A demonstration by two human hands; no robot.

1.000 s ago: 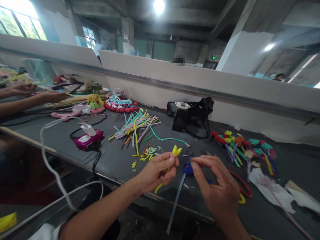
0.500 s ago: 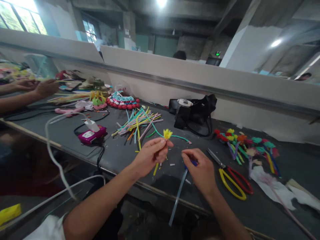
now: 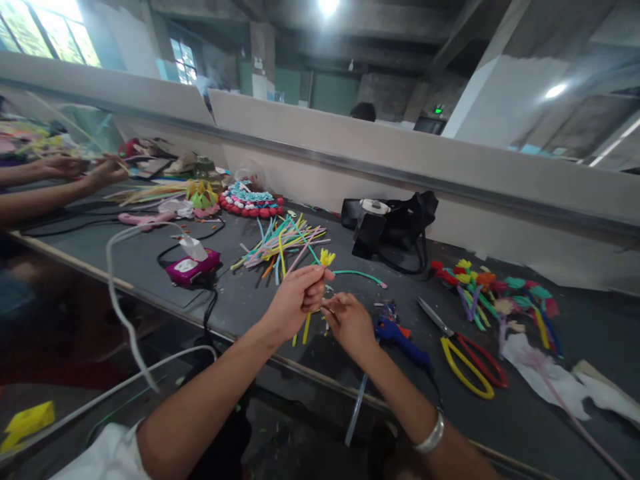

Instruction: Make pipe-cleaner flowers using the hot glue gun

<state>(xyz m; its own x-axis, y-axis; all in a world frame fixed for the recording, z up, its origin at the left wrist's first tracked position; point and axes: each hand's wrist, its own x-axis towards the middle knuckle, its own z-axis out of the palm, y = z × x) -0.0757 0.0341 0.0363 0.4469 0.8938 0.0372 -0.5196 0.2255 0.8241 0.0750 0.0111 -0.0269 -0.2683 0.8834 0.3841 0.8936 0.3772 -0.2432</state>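
Observation:
My left hand [image 3: 299,295] is closed, pinching a small yellow fuzzy pipe-cleaner flower [image 3: 327,257] that points up between thumb and forefinger. Below that hand a yellow stem [image 3: 307,328] shows; whether it joins the flower is hidden. My right hand [image 3: 351,325], with a silver bangle on the wrist, is just below and right of the left, its fingers bent together; anything in them is too small to make out. A blue glue gun [image 3: 403,340] lies right of my right hand. A translucent glue stick [image 3: 356,410] reaches past the table edge under my forearm.
Behind my hands lies a pile of coloured pipe cleaners [image 3: 280,243]. Scissors [image 3: 460,353], finished pipe-cleaner flowers [image 3: 493,283] and a black bag [image 3: 400,227] lie to the right. A purple power socket [image 3: 195,267] with a white cable is left. Another person's hands [image 3: 100,173] work at far left.
My right hand has let go of the blue glue gun, now lying on the table, and has moved left beside my left hand. The flower has shifted slightly left and down.

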